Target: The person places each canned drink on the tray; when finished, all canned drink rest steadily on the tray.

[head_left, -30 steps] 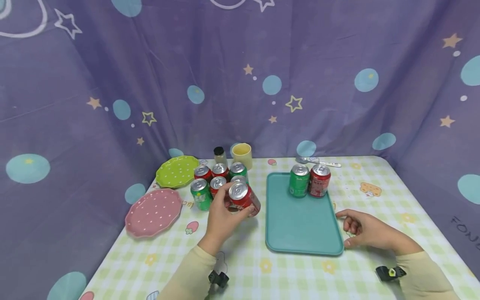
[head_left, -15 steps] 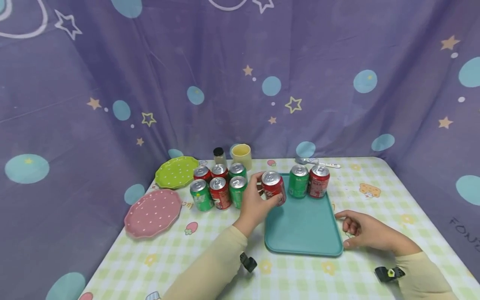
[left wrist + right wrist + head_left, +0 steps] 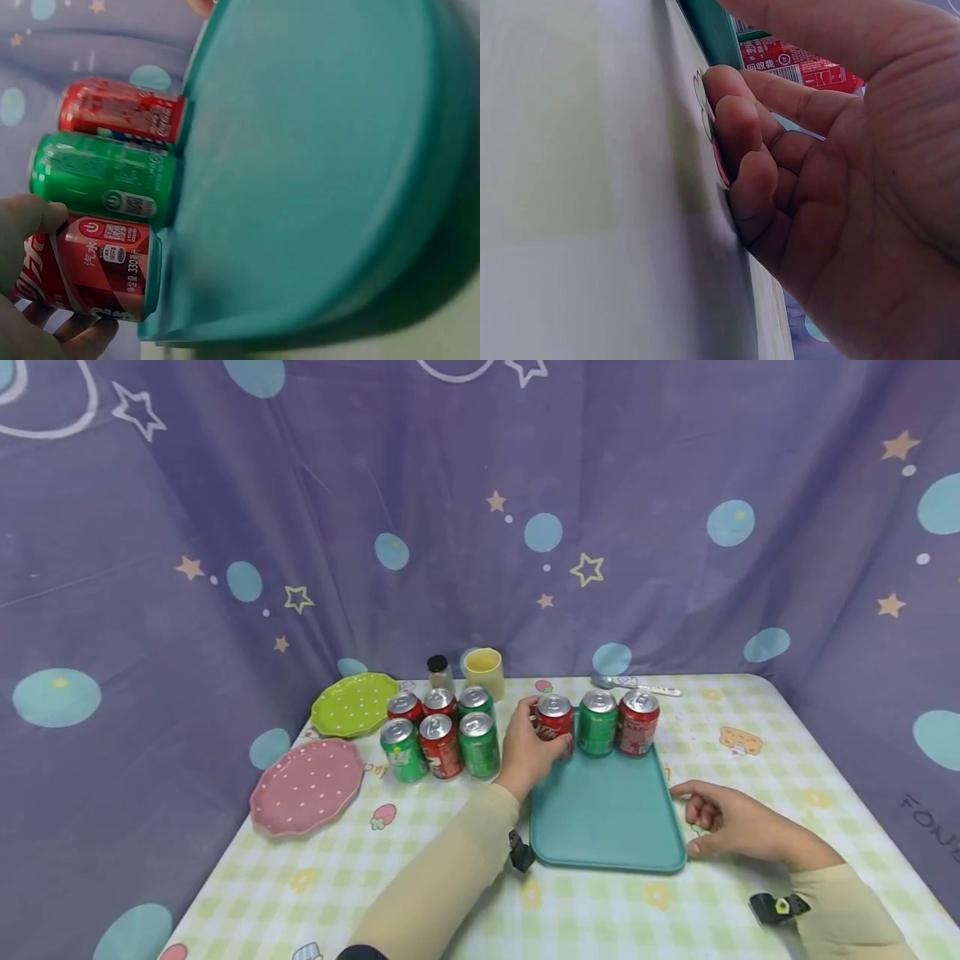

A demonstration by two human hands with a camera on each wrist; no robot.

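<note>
My left hand grips a red cola can upright at the tray's back left corner. In the left wrist view the thumb and fingers wrap the can, its base right at the tray surface. Beside it on the teal tray stand a green soda can and another red cola can, forming a row along the back. My right hand rests on the tablecloth by the tray's right side, fingers loosely bent, index fingertip and thumb at the rim. Nothing is held in it.
Left of the tray, several red and green cans stand grouped in two rows. Behind them are a yellow mug and a black-capped jar. A pink plate and a green plate lie farther left; a spoon lies behind the tray.
My left hand has carried the red cola can rightward from in front of the can group and lowered it to the tray, left of the green can. The right hand has stayed put.
</note>
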